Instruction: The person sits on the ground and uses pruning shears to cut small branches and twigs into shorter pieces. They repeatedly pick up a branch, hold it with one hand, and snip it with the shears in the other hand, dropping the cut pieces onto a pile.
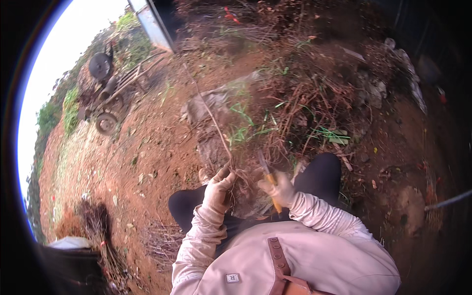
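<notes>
My gloved left hand point(220, 184) grips the lower end of a long, thin woody plant stem point(212, 114). The stem slants away up and to the left, and tangled thin roots point(241, 176) spread beside my fingers. In my gloved right hand point(281, 190) is a cutting tool with a yellow-orange handle point(271, 179). Its greyish blade end points away from me, a little right of the roots. Blur hides whether it is a knife or pruning shears. Both hands are low between my bent knees, over soil and plant scraps.
A heap of cut stems and green leaves point(306, 107) lies ahead, partly on a grey sheet point(206, 105). A wheeled cart or machine point(110, 86) stands at upper left. Tied stem bundles point(97, 225) and loose twigs point(162, 243) lie at lower left. A post point(153, 24) rises behind.
</notes>
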Tool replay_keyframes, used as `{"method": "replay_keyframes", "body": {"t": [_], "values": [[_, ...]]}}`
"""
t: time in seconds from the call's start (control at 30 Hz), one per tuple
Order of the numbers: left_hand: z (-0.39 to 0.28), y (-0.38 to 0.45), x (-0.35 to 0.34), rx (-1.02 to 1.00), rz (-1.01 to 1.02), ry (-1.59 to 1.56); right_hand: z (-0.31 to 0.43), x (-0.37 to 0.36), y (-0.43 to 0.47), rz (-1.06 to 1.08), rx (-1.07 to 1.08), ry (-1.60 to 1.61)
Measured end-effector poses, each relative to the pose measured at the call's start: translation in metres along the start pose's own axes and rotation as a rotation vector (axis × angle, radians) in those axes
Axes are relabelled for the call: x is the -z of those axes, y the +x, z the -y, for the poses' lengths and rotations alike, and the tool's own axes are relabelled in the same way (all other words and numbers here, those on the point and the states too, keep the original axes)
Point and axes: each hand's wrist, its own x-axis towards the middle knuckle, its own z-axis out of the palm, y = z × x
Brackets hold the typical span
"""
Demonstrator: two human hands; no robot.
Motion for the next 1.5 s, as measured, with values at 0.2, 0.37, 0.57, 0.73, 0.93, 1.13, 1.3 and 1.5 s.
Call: {"method": "replay_keyframes", "body": {"t": [0.2, 0.37, 0.57, 0.73, 0.93, 1.13, 1.3, 1.5], "values": [[0.028, 0.018, -0.020, 0.068, 0.054, -0.015, 0.013, 0.006, -0.015, -0.068, -0.020, 0.105], [0.034, 0.021, -0.017, 0.049, 0.003, 0.000, 0.017, 0.010, -0.019, -0.076, 0.046, 0.012], [0.026, 0.012, -0.020, 0.030, 0.137, -0.161, 0.001, 0.017, -0.012, 0.046, 0.065, -0.047], [0.031, 0.009, -0.003, -0.020, 0.197, -0.129, -0.006, 0.021, -0.009, 0.017, 0.111, -0.080], [0.028, 0.027, 0.005, -0.007, 0.003, 0.011, 0.021, 0.050, -0.011, -0.413, 0.059, 0.226], [0.043, 0.026, -0.060, -0.071, 0.089, 0.549, -0.012, 0.016, -0.021, -0.443, 0.417, -0.444], [0.061, 0.035, -0.089, -0.141, 0.408, 0.811, 0.048, 0.058, -0.086, -0.802, 0.361, -0.660], [0.074, 0.050, -0.076, 0.018, 0.435, 0.955, -0.035, 0.118, -0.176, -1.362, 0.391, -0.106]]}}
